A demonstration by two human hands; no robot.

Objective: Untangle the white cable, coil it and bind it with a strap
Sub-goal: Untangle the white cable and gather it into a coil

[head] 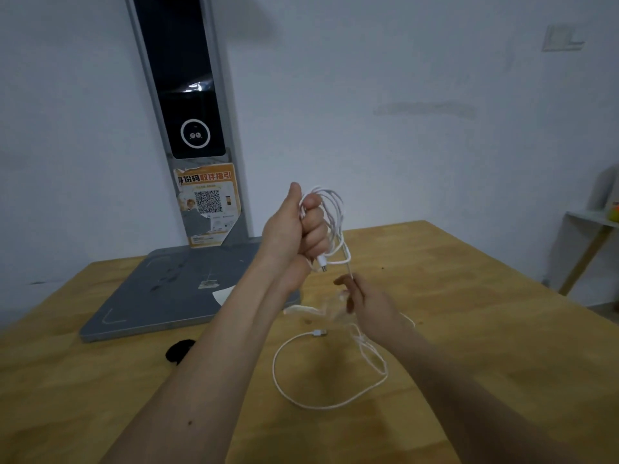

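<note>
Gripping several loops of the white cable [330, 212] in a closed fist raised above the wooden table [469, 313], the left hand [294, 232] serves as a fixed spool, with one plug [322, 263] hanging just below it. Lower and nearer the table, the right hand [365, 301] pinches the strand leading down, likely to feed the next turn. Slack and the other plug [318, 333] lie on the table, so coiling looks unfinished.
</note>
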